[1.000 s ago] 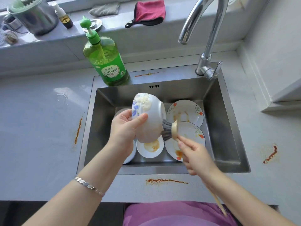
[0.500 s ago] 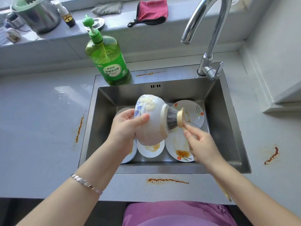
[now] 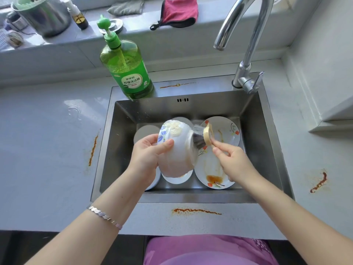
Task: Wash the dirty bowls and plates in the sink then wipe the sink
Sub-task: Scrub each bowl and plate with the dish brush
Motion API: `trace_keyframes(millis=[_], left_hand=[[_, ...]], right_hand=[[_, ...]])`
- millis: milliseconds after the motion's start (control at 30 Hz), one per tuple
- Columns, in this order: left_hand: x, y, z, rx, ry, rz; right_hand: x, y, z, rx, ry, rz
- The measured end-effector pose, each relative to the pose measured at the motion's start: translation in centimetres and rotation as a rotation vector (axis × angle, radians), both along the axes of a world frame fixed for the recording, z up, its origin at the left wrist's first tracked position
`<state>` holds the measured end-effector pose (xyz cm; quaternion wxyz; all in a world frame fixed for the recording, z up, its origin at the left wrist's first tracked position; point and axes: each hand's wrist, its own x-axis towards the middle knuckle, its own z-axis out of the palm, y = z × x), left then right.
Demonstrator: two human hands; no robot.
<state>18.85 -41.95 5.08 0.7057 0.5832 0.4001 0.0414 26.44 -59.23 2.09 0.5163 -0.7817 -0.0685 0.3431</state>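
We grip the bowl (image 3: 176, 150) sideways in our left hand (image 3: 147, 155); our right hand (image 3: 232, 159) pinches the brush (image 3: 204, 137), bristles inside it, above the sink (image 3: 265, 142).

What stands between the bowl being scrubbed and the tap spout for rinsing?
Nothing visible. The left hand holds the bowl over the sink, the right hand holds the brush at its mouth; only open air reaches up to the spout.

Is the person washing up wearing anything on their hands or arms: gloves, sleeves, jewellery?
No gloves: the left hand and right hand are bare, and no sleeves show on either forearm. A silvery bracelet of small flat links circles the left wrist; the right wrist carries nothing.
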Motion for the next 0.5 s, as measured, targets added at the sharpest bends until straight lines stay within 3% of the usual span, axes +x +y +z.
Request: trace_keyframes(millis=[200, 300, 500], left_hand=[[0.3, 1.3, -1.0, -0.033, 0.025, 0.144], [0.0, 1.3, -1.6, -0.06, 0.065, 0.102], [-0.9, 3.1, -3.0, -0.002, 0.111, 0.012]], right_hand=[[-4.6, -0.1, 0.0, 0.059, 0.064, 0.036], [-3.7, 0.8, -0.1, 0.093, 0.035, 0.008], [-1.6, 0.8, -4.4, -0.132, 0.064, 0.126]])
